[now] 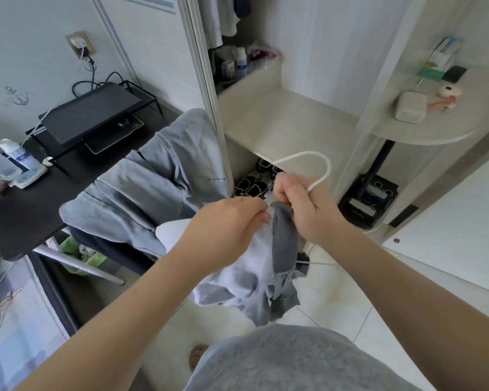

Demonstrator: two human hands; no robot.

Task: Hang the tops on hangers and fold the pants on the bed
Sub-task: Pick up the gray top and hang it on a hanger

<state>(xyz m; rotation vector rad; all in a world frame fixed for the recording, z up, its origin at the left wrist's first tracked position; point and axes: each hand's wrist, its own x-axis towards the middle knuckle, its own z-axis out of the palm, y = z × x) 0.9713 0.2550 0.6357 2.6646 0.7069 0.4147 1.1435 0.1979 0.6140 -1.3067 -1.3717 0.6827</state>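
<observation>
A pale grey-blue top [243,280] with a dark grey ribbed collar [284,238] hangs bunched in front of me. My left hand [226,224] pinches the fabric beside the collar. My right hand [299,204] grips the collar together with a white hanger [319,165], whose hook curves up above my fist. The rest of the hanger is hidden inside the fabric. Light blue jeans [153,176] lie draped over a chair back to the left.
An open wardrobe [280,117] stands ahead, with clothes hanging at the top, bottles on a ledge and shoes [254,184] below. A dark desk [34,204] with a black stand is on the left. A curved side shelf [424,134] sits right. The floor is tiled.
</observation>
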